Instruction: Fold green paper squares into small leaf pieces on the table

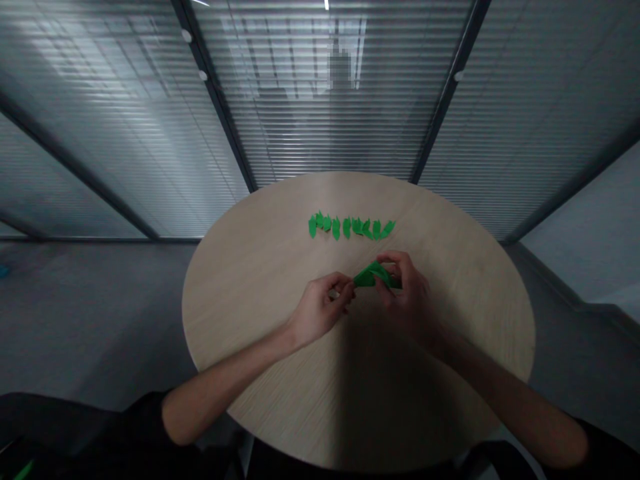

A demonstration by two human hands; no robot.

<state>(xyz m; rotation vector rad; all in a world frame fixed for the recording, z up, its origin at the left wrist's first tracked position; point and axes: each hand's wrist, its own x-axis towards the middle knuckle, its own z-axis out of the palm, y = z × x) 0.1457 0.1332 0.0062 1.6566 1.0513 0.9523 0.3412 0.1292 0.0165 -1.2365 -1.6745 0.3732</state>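
Both my hands meet over the middle of a round wooden table [260, 313]. Between them is a folded piece of green paper [371, 275]. My left hand [320, 308] pinches its left tip with curled fingers. My right hand [406, 288] grips its right side, fingers wrapped over the paper. Farther back on the table lies a row of several small folded green paper pieces [350, 227], side by side, apart from both hands.
Glass walls with closed horizontal blinds [325, 107] and dark frame posts stand right behind the table. Grey floor [90, 313] surrounds the table on the left and right. My dark sleeves show at the bottom edge.
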